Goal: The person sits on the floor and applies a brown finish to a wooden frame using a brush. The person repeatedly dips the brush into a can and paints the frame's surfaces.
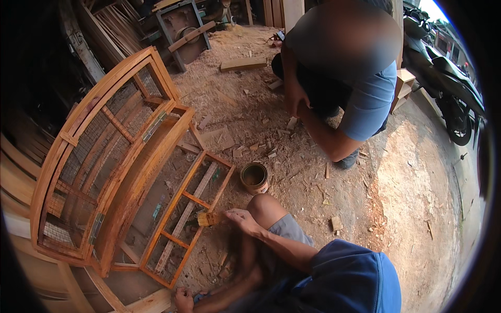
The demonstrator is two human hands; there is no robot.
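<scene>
My right hand [243, 221] grips the handle of a paintbrush [208, 219], its yellowish bristles pointing left over the outer rail of a small wooden frame [176, 252]. That frame has crossbars and wet-looking orange-brown wood. Low in the view, my left hand [184, 299] is closed near the frame's bottom corner; whether it grips the wood cannot be told. Beyond the brush stands an uncovered can [254, 177] with dark liquid. To the left, a large wooden cabinet [107, 164] has a door with wire mesh and metal hinges, its wood finished orange-brown.
A person [352, 90] in a blue shirt squats across from me. Sawdust and wood offcuts litter the floor, with a larger wooden block [243, 64] farther back. Boards lean at the left, near a metal-framed machine [186, 33]. A motorcycle [446, 74] is parked at the right.
</scene>
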